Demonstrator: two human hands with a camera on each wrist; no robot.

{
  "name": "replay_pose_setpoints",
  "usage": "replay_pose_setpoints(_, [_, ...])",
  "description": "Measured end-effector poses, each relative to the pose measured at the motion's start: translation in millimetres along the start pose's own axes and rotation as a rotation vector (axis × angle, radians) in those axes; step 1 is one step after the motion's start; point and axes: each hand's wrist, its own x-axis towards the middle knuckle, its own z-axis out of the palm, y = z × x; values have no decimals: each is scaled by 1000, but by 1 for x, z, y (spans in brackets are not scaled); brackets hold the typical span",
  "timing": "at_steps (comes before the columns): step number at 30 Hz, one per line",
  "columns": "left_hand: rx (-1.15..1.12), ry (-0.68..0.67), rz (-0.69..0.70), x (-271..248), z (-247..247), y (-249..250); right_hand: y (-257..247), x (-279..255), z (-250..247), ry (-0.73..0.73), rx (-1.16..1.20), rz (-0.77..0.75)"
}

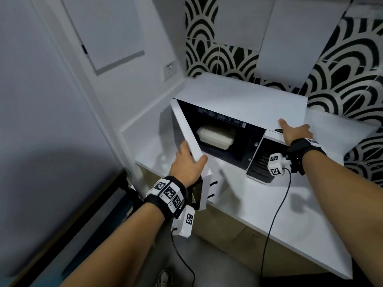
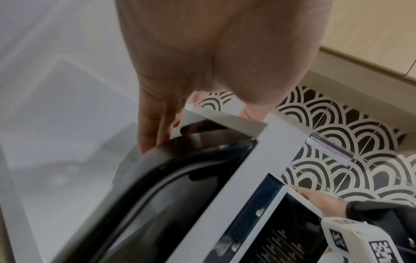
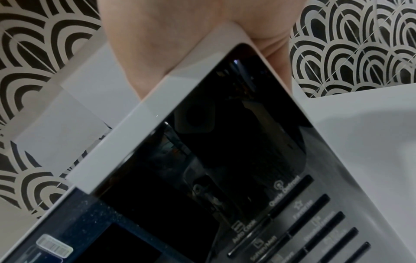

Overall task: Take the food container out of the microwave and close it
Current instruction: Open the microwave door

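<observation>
- While the microwave door (image 1: 186, 133) stands swung open to the left, left hand (image 1: 187, 164) grips its free edge: thumb on the inner side, fingers (image 2: 153, 128) wrapped over the outer face.
- Left wrist view: dark inner door frame close up, fingers laid along the door's top corner.
- Right hand (image 1: 294, 132) lies flat on top of the white microwave (image 1: 244, 100), above the control panel (image 3: 281, 204); fingers straight and spread, holding nothing.
- Right wrist view: palm pressed over the top front corner of the panel, button labels below partly blurred.
- Food container (image 1: 215, 136), white, rectangular with rounded corners, sits inside the dark cavity, toward the left side and resting on the cavity floor; neither hand touches it.
- Container lid looks on, but can't tell whether it is sealed.
- Microwave sits on a white countertop (image 1: 290, 214), in the corner by a white wall (image 1: 51, 100).
- Black-and-white arch-pattern tiles (image 1: 352, 69) behind and to the right.
- Both wrists carry black straps with tag-marked white camera blocks (image 1: 275, 165); black cable (image 1: 277, 214) hangs from the right one across the counter edge.
- Shoe tip (image 1: 164, 277) visible on the floor at the bottom.
</observation>
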Motion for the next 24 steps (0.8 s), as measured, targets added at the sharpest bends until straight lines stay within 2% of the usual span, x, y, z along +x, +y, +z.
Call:
replay_pose_setpoints(4, [162,-87,-19,9,-20,6,0,-4,-3,-13,0,2])
replay_pose_setpoints(8, [278,-113,-183,21,-39,9,0,-5,-4,-31,0,-1])
replay_pose_setpoints(15, [417,29,-380,41,-60,-15,0,-6,-7,-40,-10,-1])
replay_pose_setpoints(21, [559,133,-494,63,-83,-42,2,-3,-7,-51,23,-15])
replay_pose_setpoints(24, [641,191,-497,73,-93,-48,3,-1,-6,-48,29,-14])
